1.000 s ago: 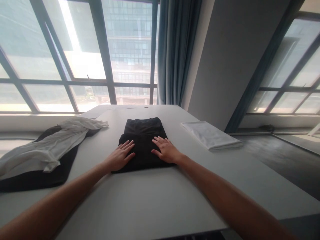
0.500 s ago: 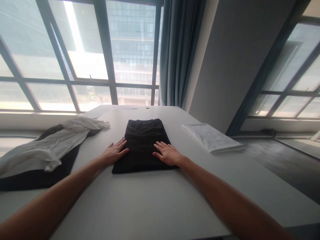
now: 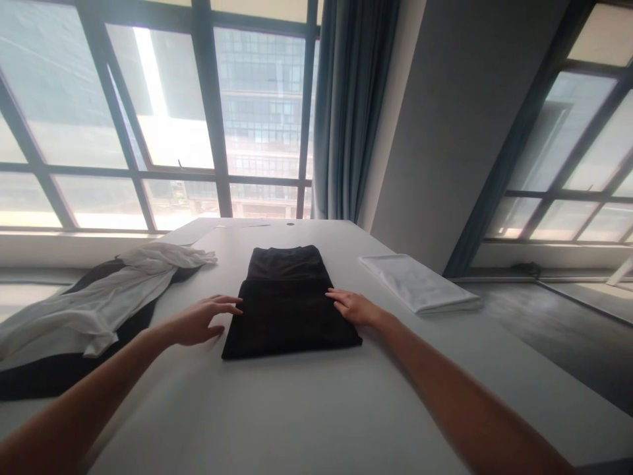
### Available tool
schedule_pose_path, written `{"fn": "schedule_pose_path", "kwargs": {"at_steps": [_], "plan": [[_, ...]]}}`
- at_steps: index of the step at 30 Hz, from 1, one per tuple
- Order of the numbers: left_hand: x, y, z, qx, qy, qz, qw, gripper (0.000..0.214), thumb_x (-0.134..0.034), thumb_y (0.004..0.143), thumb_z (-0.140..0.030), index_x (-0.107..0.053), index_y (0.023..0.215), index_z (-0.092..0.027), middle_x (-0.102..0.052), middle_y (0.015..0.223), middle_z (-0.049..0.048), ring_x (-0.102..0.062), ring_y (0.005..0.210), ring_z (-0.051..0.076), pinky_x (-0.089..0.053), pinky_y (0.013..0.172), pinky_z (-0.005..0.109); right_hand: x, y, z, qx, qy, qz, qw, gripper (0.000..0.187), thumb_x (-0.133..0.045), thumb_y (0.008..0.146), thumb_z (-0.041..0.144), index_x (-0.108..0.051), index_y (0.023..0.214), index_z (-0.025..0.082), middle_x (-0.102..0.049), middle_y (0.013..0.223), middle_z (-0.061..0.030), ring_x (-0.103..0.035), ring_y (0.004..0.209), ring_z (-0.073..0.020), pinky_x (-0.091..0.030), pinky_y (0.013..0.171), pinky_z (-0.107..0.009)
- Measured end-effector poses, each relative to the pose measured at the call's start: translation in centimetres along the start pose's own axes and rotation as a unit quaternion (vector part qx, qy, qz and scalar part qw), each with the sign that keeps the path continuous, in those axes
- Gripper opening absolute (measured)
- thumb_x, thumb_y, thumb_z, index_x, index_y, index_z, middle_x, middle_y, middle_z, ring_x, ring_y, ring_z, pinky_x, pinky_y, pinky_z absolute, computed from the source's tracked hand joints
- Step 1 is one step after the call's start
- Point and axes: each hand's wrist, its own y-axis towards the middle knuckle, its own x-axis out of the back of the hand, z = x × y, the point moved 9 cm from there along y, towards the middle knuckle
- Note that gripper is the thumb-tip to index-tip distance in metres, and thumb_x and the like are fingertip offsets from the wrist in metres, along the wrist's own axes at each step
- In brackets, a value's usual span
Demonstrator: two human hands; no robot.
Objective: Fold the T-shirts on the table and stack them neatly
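Flanking folded black garment (image 3: 289, 303) with left hand (image 3: 198, 321) and right hand (image 3: 357, 307) open, gripping nothing; looks soft, light, floppy, so I'd scoop under both side edges.

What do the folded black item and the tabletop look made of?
Folded black garment: soft matte fabric, possibly cotton knit; it lies in limp folded layers without shine. Table: hard, smooth, pale surface with faint sheen, laminate-like; exact material unclear.

hands (image 3: 198, 321) slid outward, perhaps off black garment (image 3: 289, 310)
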Motion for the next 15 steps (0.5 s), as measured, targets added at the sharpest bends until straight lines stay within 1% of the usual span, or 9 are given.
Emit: {"fn": "schedule_pose_path", "kwargs": {"at_steps": [2, 4, 6, 8, 10, 13, 15], "plan": [[0.1, -0.5, -0.2, -0.003, -0.033, -0.001, 0.999, 0.047, -0.057, 0.082, -0.05, -0.065, 0.125, -0.032, -0.053, 0.145, 0.0047, -0.049, 0.132, 0.03, -0.04, 0.109, 0.051, 0.6, -0.4, -0.4, 0.012, 0.022, -0.001, 1.0, 0.053, -0.051, 0.084, 0.015, -0.058, 0.136, 0.022, -0.047, 0.149, -0.0047, -0.045, 0.136, -0.0219, -0.031, 0.115, -0.035], [0.0, -0.6, -0.7, -0.011, -0.049, -0.003, 0.999, 0.05, -0.059, 0.082, -0.048, -0.062, 0.129, -0.031, -0.051, 0.147, 0.0051, -0.048, 0.133, 0.03, -0.04, 0.11, 0.049, 1.2, -0.8, -0.3, 0.031, 0.041, -0.005, 0.999, 0.06, -0.056, 0.077, 0.011, -0.058, 0.136, 0.021, -0.05, 0.147, -0.0061, -0.047, 0.134, -0.0232, -0.033, 0.114, -0.036], [-0.5, -0.3, -1.3, -0.017, -0.042, 0.0, 0.999, 0.051, -0.058, 0.083, -0.044, -0.059, 0.132, -0.031, -0.051, 0.147, 0.0048, -0.049, 0.133, 0.03, -0.039, 0.111, 0.048, 1.9, -1.2, 0.1, 0.053, 0.064, -0.012, 0.997, 0.063, -0.059, 0.076, 0.011, -0.056, 0.137, 0.022, -0.052, 0.145, -0.0063, -0.048, 0.133, -0.0229, -0.033, 0.115, -0.037], [-0.8, 0.2, -1.7, -0.014, -0.025, -0.007, 1.0, 0.047, -0.054, 0.086, -0.039, -0.061, 0.131, -0.03, -0.053, 0.145, 0.0046, -0.05, 0.132, 0.029, -0.04, 0.111, 0.047, 2.3, -1.5, 0.7, 0.074, 0.094, -0.014, 0.993, 0.058, -0.059, 0.078, 0.013, -0.058, 0.135, 0.024, -0.052, 0.144, -0.0065, -0.048, 0.133, -0.0226, -0.033, 0.115, -0.04], [-0.8, 0.7, -2.0, -0.011, -0.003, -0.03, 0.999, 0.042, -0.048, 0.088, -0.033, -0.065, 0.126, -0.029, -0.054, 0.144, 0.0044, -0.049, 0.133, 0.029, -0.04, 0.111, 0.048, 2.3, -1.6, 0.9, 0.088, 0.117, -0.005, 0.989, 0.052, -0.061, 0.079, 0.016, -0.063, 0.13, 0.025, -0.049, 0.147, -0.0071, -0.046, 0.134, -0.024, -0.032, 0.115, -0.042], [-0.7, 1.2, -2.7, -0.032, 0.028, -0.055, 0.998, 0.038, -0.042, 0.09, -0.028, -0.07, 0.116, -0.028, -0.053, 0.145, 0.0025, -0.04, 0.14, 0.03, -0.034, 0.114, 0.053, 2.0, -1.5, 0.8, 0.094, 0.134, 0.013, 0.986, 0.048, -0.067, 0.073, 0.017, -0.07, 0.121, 0.026, -0.046, 0.149, -0.0074, -0.043, 0.137, -0.0276, -0.032, 0.115, -0.045], [-0.6, 1.3, -3.3, -0.051, 0.027, -0.063, 0.996, 0.038, -0.039, 0.092, -0.028, -0.071, 0.111, -0.027, -0.056, 0.142, 0.0024, -0.041, 0.139, 0.028, -0.031, 0.116, 0.052, 1.9, -1.4, 0.6, 0.094, 0.146, 0.014, 0.985, 0.044, -0.071, 0.071, 0.019, -0.074, 0.114, 0.026, -0.047, 0.148, -0.0082, -0.044, 0.136, -0.03, -0.033, 0.114, -0.048]]}}
